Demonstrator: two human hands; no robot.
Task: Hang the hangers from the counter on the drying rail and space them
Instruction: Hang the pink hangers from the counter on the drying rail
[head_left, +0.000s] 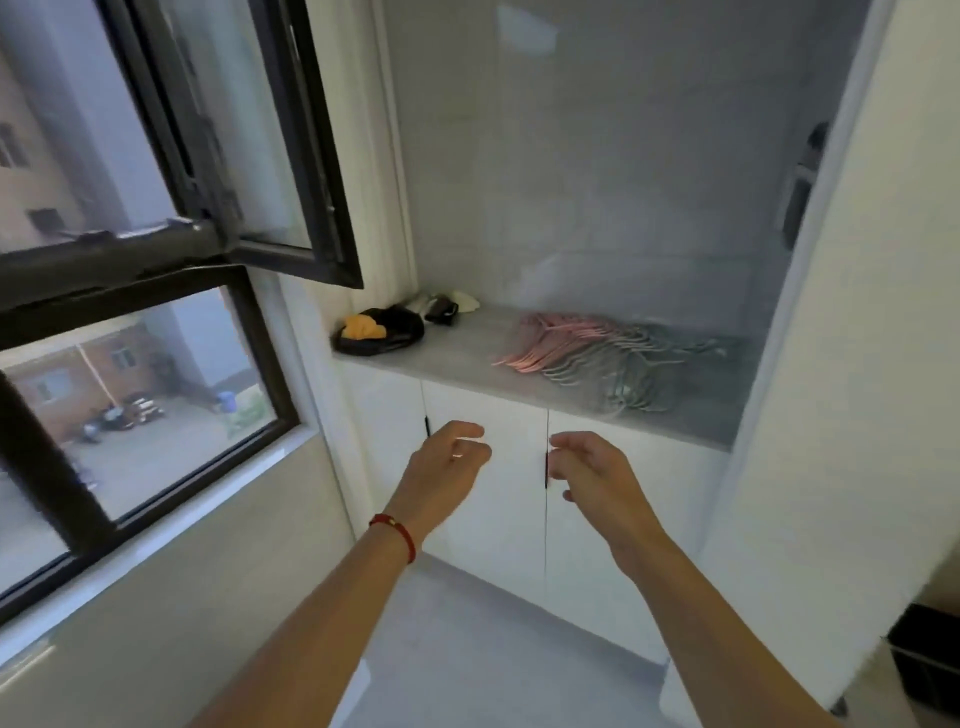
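Two empty hands, left hand (451, 457) and right hand (587, 462), hover loosely curled below the counter (457, 353). Hangers (587, 348) lie heaped on it; lift a few by their hooks to avoid tangling.

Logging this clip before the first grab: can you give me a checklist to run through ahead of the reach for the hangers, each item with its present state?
1. Left hand holds nothing: ok.
2. Right hand holds nothing: ok.
3. Hangers lie on the counter, within view: ok.
4. Pile is untangled enough to lift one cleanly: cannot tell, blurred.
5. Drying rail in sight: not ok, no rail shows in this view.
6. Open window sash stays left of the reach path: ok.
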